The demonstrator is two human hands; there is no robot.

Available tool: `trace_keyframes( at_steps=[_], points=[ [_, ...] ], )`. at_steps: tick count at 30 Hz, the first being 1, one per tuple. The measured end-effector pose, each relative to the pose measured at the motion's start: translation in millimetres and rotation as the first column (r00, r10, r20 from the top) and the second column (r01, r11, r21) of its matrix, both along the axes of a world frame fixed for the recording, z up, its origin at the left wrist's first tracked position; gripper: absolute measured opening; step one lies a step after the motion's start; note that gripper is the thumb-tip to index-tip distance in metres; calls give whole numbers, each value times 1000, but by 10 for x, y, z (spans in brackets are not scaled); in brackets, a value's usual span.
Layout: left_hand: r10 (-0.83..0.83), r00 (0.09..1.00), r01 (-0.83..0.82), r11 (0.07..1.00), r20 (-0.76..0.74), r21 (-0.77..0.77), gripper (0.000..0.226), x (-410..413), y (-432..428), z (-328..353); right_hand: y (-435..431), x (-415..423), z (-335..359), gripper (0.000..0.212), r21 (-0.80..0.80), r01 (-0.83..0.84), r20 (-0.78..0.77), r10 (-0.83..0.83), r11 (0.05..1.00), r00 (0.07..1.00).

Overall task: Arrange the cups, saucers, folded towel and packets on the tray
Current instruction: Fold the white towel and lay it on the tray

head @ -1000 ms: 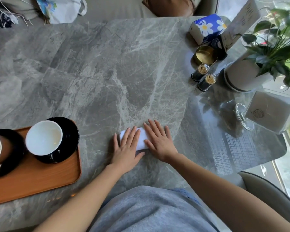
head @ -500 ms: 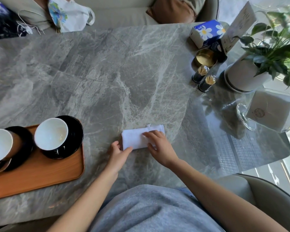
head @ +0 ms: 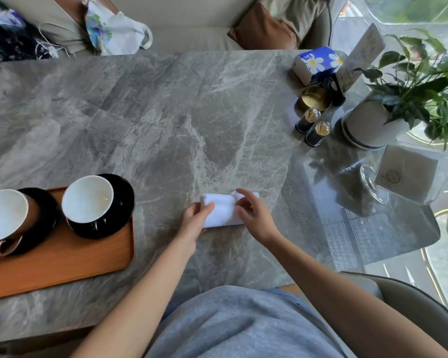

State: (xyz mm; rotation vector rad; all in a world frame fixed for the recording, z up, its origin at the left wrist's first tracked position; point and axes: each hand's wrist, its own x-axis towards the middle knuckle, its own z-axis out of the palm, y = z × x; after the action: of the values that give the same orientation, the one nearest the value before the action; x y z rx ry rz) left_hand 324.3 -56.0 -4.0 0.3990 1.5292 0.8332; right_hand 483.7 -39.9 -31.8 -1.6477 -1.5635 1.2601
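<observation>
A small white folded towel (head: 224, 210) lies on the grey marble table (head: 166, 120), right of the tray. My left hand (head: 194, 220) pinches its left end, thumb on top. My right hand (head: 254, 215) rests its fingertips on the towel's right part, fingers curled. The wooden tray (head: 62, 264) sits at the left near edge. On it stand a white-lined dark cup (head: 88, 200) on a black saucer (head: 124, 200) and a brown cup (head: 5, 215) on a second black saucer (head: 44, 228). No packets are visible.
At the far right stand a blue tissue box (head: 316, 63), a gold bowl (head: 314, 99), two toothpick jars (head: 312, 130), a potted plant (head: 373, 122) and a clear napkin holder (head: 409, 174). Bags lie on the bench beyond the table.
Both hands lay flat on the towel a second ago. They have lifted: the left now pinches the towel's left end, the right touches its right part with fingertips.
</observation>
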Motion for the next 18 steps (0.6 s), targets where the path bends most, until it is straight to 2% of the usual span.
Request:
trace_keyframes(
  at_steps=[2, 4, 7, 9, 11, 14, 18],
  points=[
    [-4, 1000, 3, 998, 9, 67, 3, -27, -36, 45, -11, 6, -28, 36, 32, 82, 37, -83, 996, 996],
    [8, 996, -16, 996, 91, 92, 4, -108, -76, 117, -16, 14, -35, 32, -30, 123, 43, -121, 992, 992],
    [6, 987, -23, 994, 160, 104, 16, -317, -173, 188, -62, -5, 34, 31, -340, 102, -212, -182, 935, 960],
    [5, 975, -28, 995, 224, 98, 26, -499, -256, 210, -129, -51, 91, 31, -523, 5, -327, -206, 852, 922],
    [-22, 963, -4, 995, 267, 96, 29, -702, -355, 221, -217, -139, 105, 36, -628, -100, -424, -232, 771, 875],
    [-51, 964, 29, 996, 260, 88, 24, -1033, -535, 222, -363, -377, 94, 39, -700, -171, -517, -326, 693, 792],
    [-97, 984, 84, 992, 148, 96, 33, -1529, -744, 195, -497, -810, 42, 34, -674, -130, -478, -296, 727, 827]
  ],
)
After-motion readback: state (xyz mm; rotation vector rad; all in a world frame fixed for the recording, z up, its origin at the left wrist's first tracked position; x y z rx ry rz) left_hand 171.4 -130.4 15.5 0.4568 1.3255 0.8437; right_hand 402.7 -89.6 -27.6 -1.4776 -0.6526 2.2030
